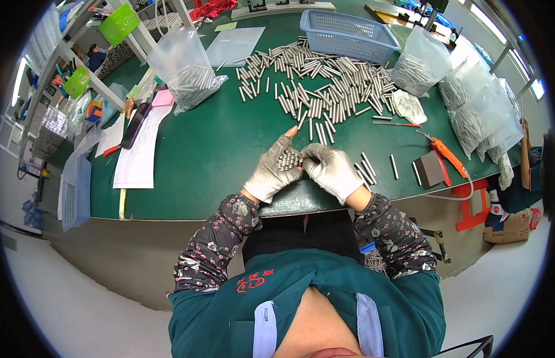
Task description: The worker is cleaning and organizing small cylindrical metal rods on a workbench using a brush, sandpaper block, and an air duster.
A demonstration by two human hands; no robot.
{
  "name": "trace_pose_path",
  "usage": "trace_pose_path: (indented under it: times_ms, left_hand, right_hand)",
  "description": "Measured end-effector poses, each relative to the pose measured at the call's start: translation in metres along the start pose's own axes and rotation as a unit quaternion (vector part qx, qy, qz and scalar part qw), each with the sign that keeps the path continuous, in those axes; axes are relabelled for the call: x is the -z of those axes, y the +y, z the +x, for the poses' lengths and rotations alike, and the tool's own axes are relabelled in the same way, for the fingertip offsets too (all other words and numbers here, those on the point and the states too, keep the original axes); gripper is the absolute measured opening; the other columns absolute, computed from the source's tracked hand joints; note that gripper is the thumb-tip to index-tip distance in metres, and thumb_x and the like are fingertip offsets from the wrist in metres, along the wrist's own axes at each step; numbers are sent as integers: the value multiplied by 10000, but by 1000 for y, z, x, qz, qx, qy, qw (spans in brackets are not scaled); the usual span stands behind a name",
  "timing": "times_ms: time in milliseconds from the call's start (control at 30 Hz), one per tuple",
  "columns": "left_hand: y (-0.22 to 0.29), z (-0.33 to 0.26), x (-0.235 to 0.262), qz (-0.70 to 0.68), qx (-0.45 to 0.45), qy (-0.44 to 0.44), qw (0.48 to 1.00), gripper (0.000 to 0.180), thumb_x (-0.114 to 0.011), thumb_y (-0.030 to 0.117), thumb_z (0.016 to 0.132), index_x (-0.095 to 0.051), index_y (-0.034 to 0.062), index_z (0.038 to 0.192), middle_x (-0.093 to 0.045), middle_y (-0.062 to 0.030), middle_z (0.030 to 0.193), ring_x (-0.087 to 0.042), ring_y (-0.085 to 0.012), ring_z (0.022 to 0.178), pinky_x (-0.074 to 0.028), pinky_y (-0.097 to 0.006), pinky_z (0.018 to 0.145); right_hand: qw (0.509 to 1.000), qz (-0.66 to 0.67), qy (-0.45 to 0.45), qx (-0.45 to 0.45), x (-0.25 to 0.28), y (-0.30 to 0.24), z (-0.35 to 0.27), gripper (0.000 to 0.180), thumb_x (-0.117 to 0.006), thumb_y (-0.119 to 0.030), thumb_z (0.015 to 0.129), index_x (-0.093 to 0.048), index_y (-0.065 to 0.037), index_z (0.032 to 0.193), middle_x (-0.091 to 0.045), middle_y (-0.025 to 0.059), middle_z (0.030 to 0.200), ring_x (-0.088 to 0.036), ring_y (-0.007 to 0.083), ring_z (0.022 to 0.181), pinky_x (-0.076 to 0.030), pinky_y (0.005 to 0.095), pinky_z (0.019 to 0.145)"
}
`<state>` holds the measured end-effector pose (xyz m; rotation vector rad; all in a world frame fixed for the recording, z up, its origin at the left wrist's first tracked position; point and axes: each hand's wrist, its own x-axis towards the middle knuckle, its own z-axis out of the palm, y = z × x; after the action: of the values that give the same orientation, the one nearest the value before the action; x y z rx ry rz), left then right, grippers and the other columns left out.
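Observation:
My left hand [269, 174], in a pale work glove with bare fingertips, is wrapped round a bundle of short metal pins [289, 160]. Their shiny round ends face up. Against the right side of this bundle, the fingers of my gloved right hand [332, 171] are pinched together; what they grip is hidden. Beyond both hands spreads a large loose pile of steel pins [343, 86] on the green table [200, 155]. Several separate pins [366, 169] lie just right of my right hand.
A blue basket [349, 36] stands behind the pile. Clear bags of pins [191, 80] flank it on both sides. On the right lie an orange-handled tool [447, 156] with a cord and a dark block [429, 169]. Papers [137, 155] and a dark case [135, 126] lie left.

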<state>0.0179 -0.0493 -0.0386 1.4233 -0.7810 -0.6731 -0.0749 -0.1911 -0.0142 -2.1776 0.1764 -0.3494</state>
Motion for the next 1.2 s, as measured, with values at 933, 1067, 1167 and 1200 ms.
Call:
trace_pose_path:
  times_ms: [933,1067,1167,1200]
  left_hand:
    - [-1,-3,0,-71,-5,-42,997,1058,-786,-7,609,-146,131,1440,-551,-12,913,-520,-92,832,-427,-220,800]
    - [3,-4,-1,-90,2,-41,995,1060,-782,-17,607,-141,121,1439,-544,-8,907,-520,-92,837,-426,-219,801]
    - [1,-4,0,-88,-4,-39,995,1059,-780,-22,605,-140,114,1439,-538,-4,911,-519,-91,836,-426,-217,798]
    - [1,-4,0,-87,-4,-38,995,1059,-780,-22,605,-140,114,1439,-538,-4,911,-519,-91,836,-426,-217,798]
  right_hand:
    - [998,45,41,33,-3,7,-11,129,-559,-76,773,-613,-43,886,-639,128,820,-631,294,733,-499,347,647]
    - [998,34,45,38,-5,7,-13,126,-568,-81,768,-613,-44,879,-637,130,815,-628,300,730,-497,353,641]
    - [998,44,39,39,-1,2,-12,135,-571,-78,762,-611,-46,887,-635,126,827,-625,297,746,-493,355,653]
    - [996,4,45,76,2,-3,-12,143,-573,-76,757,-609,-47,893,-634,123,837,-623,294,759,-491,355,665]
